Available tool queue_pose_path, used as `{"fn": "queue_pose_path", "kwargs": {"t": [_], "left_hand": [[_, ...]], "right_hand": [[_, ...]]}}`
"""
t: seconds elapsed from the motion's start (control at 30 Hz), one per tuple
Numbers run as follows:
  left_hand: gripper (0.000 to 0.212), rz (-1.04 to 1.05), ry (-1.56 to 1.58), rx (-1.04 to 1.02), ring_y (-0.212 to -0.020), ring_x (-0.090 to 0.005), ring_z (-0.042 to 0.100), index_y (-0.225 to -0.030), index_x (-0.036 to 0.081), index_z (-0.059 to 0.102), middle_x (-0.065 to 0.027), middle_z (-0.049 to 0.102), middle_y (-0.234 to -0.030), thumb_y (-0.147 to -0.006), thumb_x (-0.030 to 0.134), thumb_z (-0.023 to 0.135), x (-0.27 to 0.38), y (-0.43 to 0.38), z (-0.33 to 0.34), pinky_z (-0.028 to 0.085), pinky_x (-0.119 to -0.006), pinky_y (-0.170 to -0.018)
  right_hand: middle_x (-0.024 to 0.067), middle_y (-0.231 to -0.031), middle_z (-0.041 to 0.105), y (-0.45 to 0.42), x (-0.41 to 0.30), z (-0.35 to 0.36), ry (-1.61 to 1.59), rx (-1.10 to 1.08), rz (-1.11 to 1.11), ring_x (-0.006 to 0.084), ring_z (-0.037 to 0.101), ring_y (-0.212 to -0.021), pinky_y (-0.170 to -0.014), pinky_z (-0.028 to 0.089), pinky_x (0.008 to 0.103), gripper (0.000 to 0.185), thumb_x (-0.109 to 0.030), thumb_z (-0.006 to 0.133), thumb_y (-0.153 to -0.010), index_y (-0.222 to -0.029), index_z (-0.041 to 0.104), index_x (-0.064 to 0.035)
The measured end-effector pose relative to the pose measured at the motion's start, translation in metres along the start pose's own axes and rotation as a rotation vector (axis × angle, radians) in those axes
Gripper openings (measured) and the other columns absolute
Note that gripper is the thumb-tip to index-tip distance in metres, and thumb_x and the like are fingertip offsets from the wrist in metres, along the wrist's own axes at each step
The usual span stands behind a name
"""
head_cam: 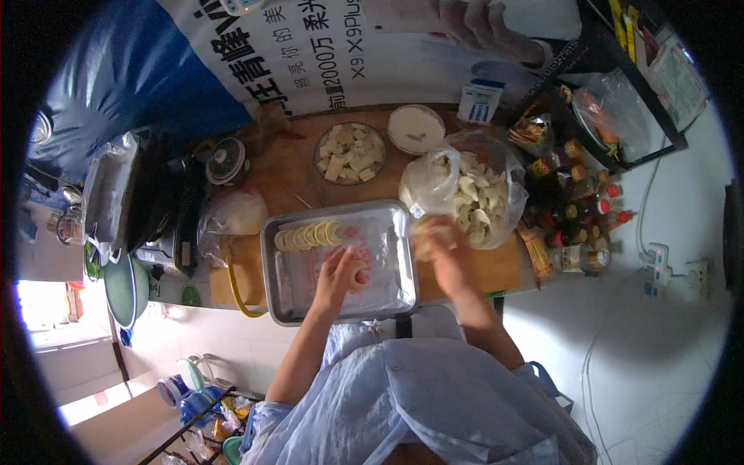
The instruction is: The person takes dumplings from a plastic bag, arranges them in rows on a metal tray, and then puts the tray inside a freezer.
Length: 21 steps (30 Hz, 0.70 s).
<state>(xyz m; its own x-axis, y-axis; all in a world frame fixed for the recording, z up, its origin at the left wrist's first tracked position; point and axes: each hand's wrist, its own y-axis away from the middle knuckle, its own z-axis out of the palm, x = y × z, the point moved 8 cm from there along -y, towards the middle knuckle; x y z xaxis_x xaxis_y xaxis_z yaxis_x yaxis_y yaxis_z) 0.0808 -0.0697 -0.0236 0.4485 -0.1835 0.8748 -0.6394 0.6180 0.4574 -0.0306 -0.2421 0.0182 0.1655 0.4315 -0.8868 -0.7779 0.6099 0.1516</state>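
A metal tray lies before me, lined with clear plastic. Overlapping round pale slices form a row near its far left side. My left hand is over the middle of the tray, its fingers around a pale piece that is partly hidden. Just past the tray's right edge, my right hand is blurred by motion and holds pale slices. Beside it stands an open clear plastic bag filled with curved pale slices.
Behind the tray are a plate of pale cubes and a bowl with white contents. A tied bag and a lidded pot stand left. Wooden skewers and several sauce bottles line the right.
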Motion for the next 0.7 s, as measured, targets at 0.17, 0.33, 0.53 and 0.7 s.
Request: {"fn": "queue_pose_path", "kwargs": {"t": [0.17, 0.33, 0.53, 0.7], "left_hand": [[0.037, -0.01, 0.067, 0.021, -0.061, -0.0105, 0.049, -0.088, 0.002, 0.057, -0.0017, 0.052, -0.071, -0.091, 0.039, 0.051, -0.026, -0.007, -0.024, 0.04, -0.025, -0.053], [0.035, -0.107, 0.085, 0.067, -0.064, -0.0101, 0.05, -0.091, 0.006, 0.059, -0.0009, 0.053, -0.076, -0.091, 0.039, 0.051, -0.041, -0.007, -0.032, 0.041, -0.025, -0.054], [0.024, -0.127, 0.03, 0.196, -0.064, -0.0116, 0.055, -0.089, 0.011, 0.058, -0.0007, 0.057, -0.073, -0.088, 0.035, 0.054, -0.056, -0.007, -0.064, 0.043, -0.025, -0.053], [0.016, -0.098, 0.104, 0.289, -0.063, -0.0112, 0.054, -0.089, 0.011, 0.055, 0.0, 0.057, -0.076, -0.083, 0.025, 0.061, -0.076, -0.007, -0.096, 0.043, -0.026, -0.054]], "right_hand": [[0.0093, -0.099, 0.058, -0.036, -0.083, -0.077, 0.786, 0.202, -0.248, 0.0206, 0.058, -0.088, -0.072, 0.048, 0.0291, 0.029, -0.017, 0.069, -0.077, -0.1, 0.054, -0.0073], [0.0116, -0.108, 0.055, -0.036, -0.068, -0.088, 1.382, 0.064, -0.243, 0.0304, 0.053, -0.102, -0.085, 0.043, 0.0358, 0.041, 0.001, 0.067, -0.07, -0.108, 0.054, -0.0063], [0.0111, -0.111, 0.054, -0.025, -0.078, -0.082, 1.433, 0.12, -0.406, 0.0309, 0.051, -0.105, -0.089, 0.042, 0.037, 0.043, 0.006, 0.063, -0.071, -0.111, 0.053, -0.0075], [0.0124, -0.102, 0.059, -0.012, -0.109, -0.041, 1.311, 0.251, -0.564, 0.0299, 0.057, -0.094, -0.079, 0.046, 0.0366, 0.024, -0.001, 0.056, -0.082, -0.106, 0.055, -0.0061]]}}
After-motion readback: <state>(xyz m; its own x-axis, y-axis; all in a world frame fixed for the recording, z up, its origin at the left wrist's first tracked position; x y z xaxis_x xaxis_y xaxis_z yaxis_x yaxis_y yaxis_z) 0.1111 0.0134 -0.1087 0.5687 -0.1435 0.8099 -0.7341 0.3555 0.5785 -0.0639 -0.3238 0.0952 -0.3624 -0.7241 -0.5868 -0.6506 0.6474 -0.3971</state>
